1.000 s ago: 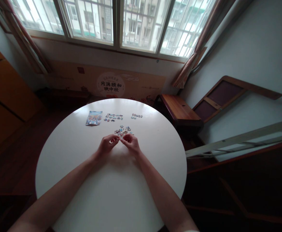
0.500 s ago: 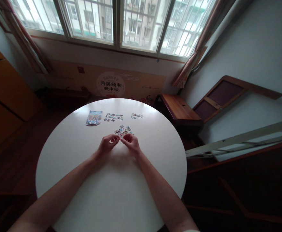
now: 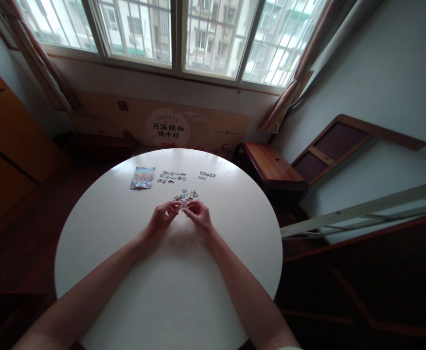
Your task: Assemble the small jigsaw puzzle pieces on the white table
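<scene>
My left hand [image 3: 161, 217] and my right hand [image 3: 200, 217] meet fingertip to fingertip over the near edge of a loose heap of jigsaw puzzle pieces [image 3: 186, 196]. Thumb and fingers of each hand are pinched together on a small puzzle piece [image 3: 183, 205], partly covered by the fingertips. Whether it is one piece or two joined is too small to tell. Beyond the heap, puzzle pieces lie in rows [image 3: 172, 176], with a smaller group of pieces [image 3: 206, 175] to their right.
A printed picture sheet [image 3: 142, 178] lies left of the rows on the round white table [image 3: 162, 301]. Past the table, a wooden bench [image 3: 273, 163] stands at the right, below a wall-mounted wooden frame [image 3: 339, 141]. Barred windows [image 3: 209, 41] span the far wall.
My fingers have shifted slightly at the pinch, and the right fingertips have moved a little upward. The sheet and the rows of pieces stay where they were.
</scene>
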Tool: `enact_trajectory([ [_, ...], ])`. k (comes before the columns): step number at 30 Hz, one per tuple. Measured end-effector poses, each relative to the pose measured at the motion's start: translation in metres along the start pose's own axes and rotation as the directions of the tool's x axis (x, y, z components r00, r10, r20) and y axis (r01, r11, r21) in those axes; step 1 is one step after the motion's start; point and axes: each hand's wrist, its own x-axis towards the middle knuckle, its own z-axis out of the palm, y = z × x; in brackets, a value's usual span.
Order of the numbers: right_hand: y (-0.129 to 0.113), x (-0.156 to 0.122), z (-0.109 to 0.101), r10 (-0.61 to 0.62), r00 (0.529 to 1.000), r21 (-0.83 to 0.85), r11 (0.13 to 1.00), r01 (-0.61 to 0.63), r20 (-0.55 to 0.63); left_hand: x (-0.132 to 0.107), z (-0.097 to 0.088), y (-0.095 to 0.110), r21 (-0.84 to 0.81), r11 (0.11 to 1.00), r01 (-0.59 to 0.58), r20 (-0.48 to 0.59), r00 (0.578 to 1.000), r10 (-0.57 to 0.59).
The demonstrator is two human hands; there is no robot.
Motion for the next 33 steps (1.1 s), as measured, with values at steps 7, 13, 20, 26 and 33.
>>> enact_trajectory([
  [7,-0.0040,-0.0009,0.0001,-0.001,1.000,-0.010,1.000,0.001,0.015,0.0003,0.0005,-0.0041,-0.007,1.000,-0.011,0.026,1.000,0.011],
  [13,-0.0024,-0.0010,0.0002,-0.007,1.000,-0.002,1.000,0.007,0.020,0.0008,0.0003,-0.0026,-0.020,1.000,-0.012,0.013,1.000,0.012],
  [20,-0.0023,-0.0012,-0.0003,0.009,1.000,-0.015,1.000,-0.008,0.023,0.0013,0.0001,-0.0008,-0.026,1.000,-0.006,0.002,1.000,0.006],
  [26,-0.0038,-0.0006,0.0002,0.008,1.000,0.001,1.000,-0.008,0.016,0.0010,0.0001,-0.0003,-0.002,1.000,-0.005,-0.017,1.000,0.005],
  [33,-0.0085,-0.0010,0.0014,0.018,0.999,0.027,0.999,-0.017,-0.029,0.0003,0.0010,-0.0040,0.023,1.000,-0.009,-0.043,0.999,0.010],
])
